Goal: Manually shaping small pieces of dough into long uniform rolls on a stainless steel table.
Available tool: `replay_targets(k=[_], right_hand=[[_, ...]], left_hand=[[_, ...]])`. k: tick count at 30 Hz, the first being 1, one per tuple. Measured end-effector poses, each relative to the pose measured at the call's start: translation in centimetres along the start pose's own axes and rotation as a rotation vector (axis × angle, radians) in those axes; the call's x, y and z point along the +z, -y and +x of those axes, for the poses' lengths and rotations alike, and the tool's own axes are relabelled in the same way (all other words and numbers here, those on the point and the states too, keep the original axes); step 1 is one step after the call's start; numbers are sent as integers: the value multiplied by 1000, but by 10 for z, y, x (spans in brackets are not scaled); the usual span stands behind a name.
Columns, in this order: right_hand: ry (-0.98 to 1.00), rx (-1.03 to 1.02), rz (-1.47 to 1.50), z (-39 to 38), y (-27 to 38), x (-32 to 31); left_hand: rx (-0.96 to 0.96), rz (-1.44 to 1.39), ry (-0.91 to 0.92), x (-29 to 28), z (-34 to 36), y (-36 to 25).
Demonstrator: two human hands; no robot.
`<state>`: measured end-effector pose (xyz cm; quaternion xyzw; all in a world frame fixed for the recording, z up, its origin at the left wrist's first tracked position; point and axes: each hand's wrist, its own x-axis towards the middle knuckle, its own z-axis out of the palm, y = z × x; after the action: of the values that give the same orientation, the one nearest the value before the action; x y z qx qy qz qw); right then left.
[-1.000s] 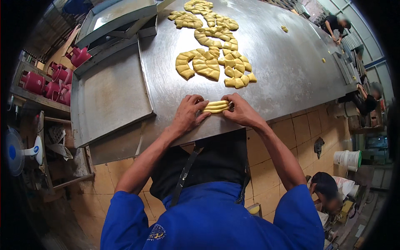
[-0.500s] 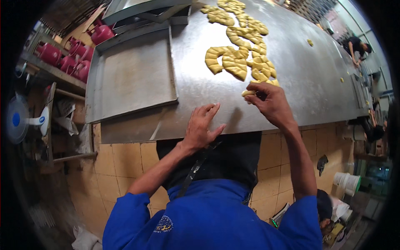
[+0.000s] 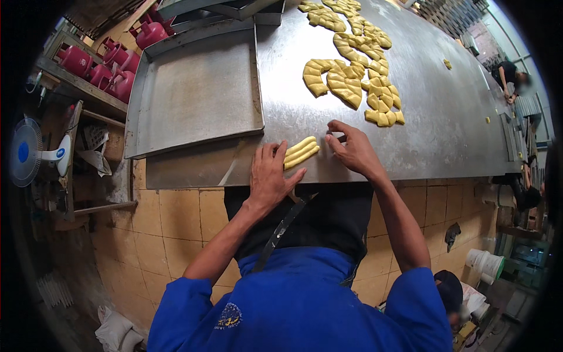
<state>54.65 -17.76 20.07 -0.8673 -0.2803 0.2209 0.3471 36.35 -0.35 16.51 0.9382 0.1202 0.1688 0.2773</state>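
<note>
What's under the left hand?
Metal table shows around the fingers of the left hand. Yellow dough strips show just right of them; whether their left ends run beneath is hidden, as is anything under the palm.

Dough strips (image 3: 302, 154) lie on the table (image 3: 446, 117), right of the tray (image 3: 199, 94), before the dough pieces (image 3: 345, 85).

At the left, pink gas cylinders (image 3: 122, 86) are being borne by a wooden rack (image 3: 83, 92), and below them a white fan (image 3: 61, 155) with a blue hub is being seen. At the right, tan floor tiles (image 3: 179, 220) are being partly covered by a dark item (its kind cannot be told), near a white bucket (image 3: 483, 264).
</note>
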Motion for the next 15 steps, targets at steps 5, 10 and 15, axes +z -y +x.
replay_targets(k=[5, 10, 15], right_hand=[[-55, 17, 29, -34, -8, -10], [-207, 87, 71, -6, -32, 6], [-388, 138, -57, 76, -11, 29]], left_hand=[[-19, -26, 144, 11, 3, 20], [66, 2, -42, 5, -2, 2], [54, -111, -114, -6, -19, -4]])
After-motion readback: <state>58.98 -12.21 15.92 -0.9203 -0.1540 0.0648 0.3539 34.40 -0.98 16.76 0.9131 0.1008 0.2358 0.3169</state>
